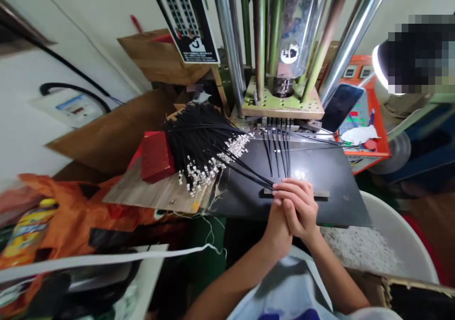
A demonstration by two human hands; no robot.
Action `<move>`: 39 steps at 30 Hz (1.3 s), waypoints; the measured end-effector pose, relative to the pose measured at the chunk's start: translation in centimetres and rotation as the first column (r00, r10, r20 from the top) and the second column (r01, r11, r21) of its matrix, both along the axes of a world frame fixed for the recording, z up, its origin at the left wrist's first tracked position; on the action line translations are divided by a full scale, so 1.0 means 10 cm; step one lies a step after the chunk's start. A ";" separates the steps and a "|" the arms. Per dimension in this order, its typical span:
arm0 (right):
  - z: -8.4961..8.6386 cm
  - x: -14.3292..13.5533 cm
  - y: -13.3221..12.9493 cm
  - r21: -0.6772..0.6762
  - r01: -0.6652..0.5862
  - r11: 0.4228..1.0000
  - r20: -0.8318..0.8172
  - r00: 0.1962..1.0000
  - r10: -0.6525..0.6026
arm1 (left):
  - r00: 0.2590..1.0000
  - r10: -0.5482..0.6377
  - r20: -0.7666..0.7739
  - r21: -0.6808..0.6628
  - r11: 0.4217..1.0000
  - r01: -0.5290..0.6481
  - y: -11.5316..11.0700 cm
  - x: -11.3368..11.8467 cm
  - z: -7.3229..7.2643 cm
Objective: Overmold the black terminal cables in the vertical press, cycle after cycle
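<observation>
Right hand [300, 208] overlaps left hand [280, 227] — black cables [263, 181] to their left vanish behind them, any clamping impossible to tell.

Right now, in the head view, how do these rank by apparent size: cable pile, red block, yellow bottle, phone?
1. Cable pile
2. Red block and yellow bottle: too alike to rank
3. Phone

Cables [199, 135] piled on board [131, 189], left of plate [245, 196]; block [156, 156] set left of cables. Press [284, 105] stationed behind plate, controller [378, 142] to its right, tub [423, 251] at near right.
</observation>
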State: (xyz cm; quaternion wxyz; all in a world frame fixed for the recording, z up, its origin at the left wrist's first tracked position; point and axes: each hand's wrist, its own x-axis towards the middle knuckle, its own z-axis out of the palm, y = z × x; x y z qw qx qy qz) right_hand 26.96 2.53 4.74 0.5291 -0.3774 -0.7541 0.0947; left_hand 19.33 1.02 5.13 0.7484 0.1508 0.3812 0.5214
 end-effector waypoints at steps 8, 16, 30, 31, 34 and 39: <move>-0.11 0.32 -0.21 -0.728 -0.395 0.560 -0.436 0.897 0.067 | 0.597 -0.185 -0.781 0.252 0.781 0.572 -0.07 -0.42 0.01; -0.08 0.35 -0.28 -0.554 -0.562 0.614 -0.831 0.418 -0.367 | 0.829 -0.027 -0.559 0.409 0.860 0.304 -0.05 -0.70 0.17; -0.14 0.71 -0.05 -0.186 0.010 0.983 -0.083 0.996 -0.026 | 0.424 0.519 -0.743 0.606 0.250 0.755 0.54 -0.52 -0.16; -0.20 0.71 0.00 -0.196 0.043 0.980 -0.003 0.999 -0.045 | 0.425 0.518 -0.742 0.617 0.282 0.734 0.57 -0.47 -0.24; -0.30 0.70 0.05 -0.230 0.120 0.966 0.159 0.984 -0.084 | 0.381 0.496 -0.780 0.595 0.399 0.698 0.56 -0.39 -0.31; -0.29 0.72 0.00 -0.223 0.114 0.968 0.197 0.978 -0.070 | 0.251 0.379 -0.891 0.426 0.505 0.750 0.50 -0.34 -0.11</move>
